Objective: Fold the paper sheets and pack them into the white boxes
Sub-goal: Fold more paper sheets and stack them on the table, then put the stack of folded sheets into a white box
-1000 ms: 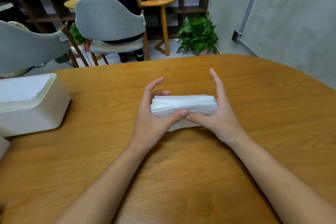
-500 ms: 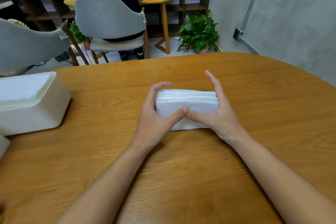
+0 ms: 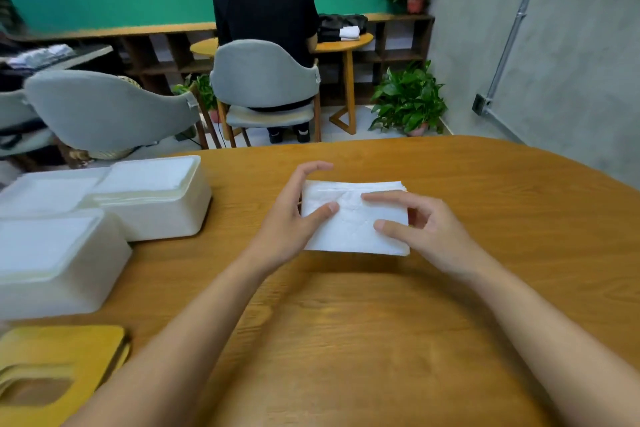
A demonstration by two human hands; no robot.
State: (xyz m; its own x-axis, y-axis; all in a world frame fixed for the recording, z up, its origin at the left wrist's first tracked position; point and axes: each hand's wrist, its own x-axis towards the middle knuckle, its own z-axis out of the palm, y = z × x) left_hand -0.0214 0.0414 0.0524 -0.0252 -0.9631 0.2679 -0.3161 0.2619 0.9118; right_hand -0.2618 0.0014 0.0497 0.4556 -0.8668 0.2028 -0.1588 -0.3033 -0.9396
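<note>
The stack (image 3: 353, 218), earlier pinched upright, now lies flat at 12 o'clock on the counter (image 3: 485, 218), white, slightly creased. Both hands (image 3: 287, 218) (image 3: 426, 229) rest half-open on it; boxes (image 3: 152, 198) at 9 o'clock.

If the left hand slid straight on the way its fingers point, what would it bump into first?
The left hand points right and slightly away, across the paper stack it already touches. Past that, probably the right hand's fingers resting on top.

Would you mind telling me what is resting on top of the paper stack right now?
On the paper stack, the left hand lays its thumb and the right hand lays fingers. The sheets beneath the top one show only as edges.
</note>
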